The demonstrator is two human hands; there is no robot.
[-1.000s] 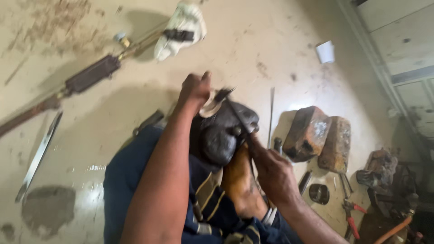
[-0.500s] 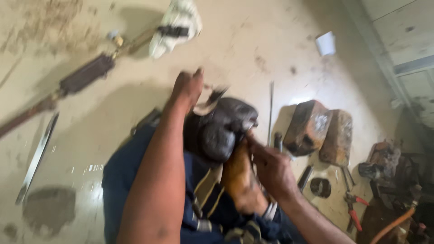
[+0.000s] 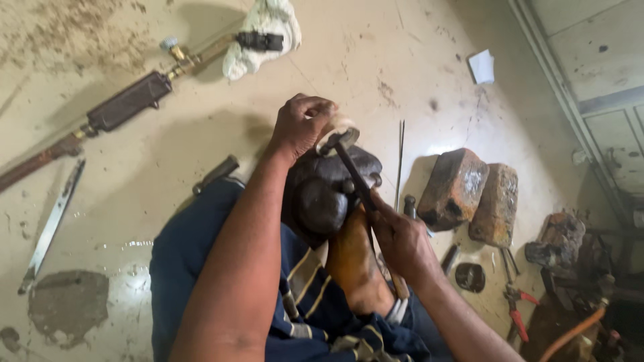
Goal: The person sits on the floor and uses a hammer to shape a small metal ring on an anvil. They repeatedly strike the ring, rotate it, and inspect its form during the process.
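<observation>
The dark metal casting (image 3: 329,194) rests on my lap, propped against my bare foot (image 3: 355,268). My left hand (image 3: 302,124) has its fingers clamped on a pale round piece (image 3: 339,131) atop it. My right hand (image 3: 402,241) has its fingers wrapped tight around a hammer (image 3: 355,177), its head touching that piece. Two rusty blocks (image 3: 473,191) sit nearby on the floor (image 3: 168,147), with red-handled pliers (image 3: 515,305) beside them.

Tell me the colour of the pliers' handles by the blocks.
Red, on the pliers lying on the floor, in the head view.
</observation>
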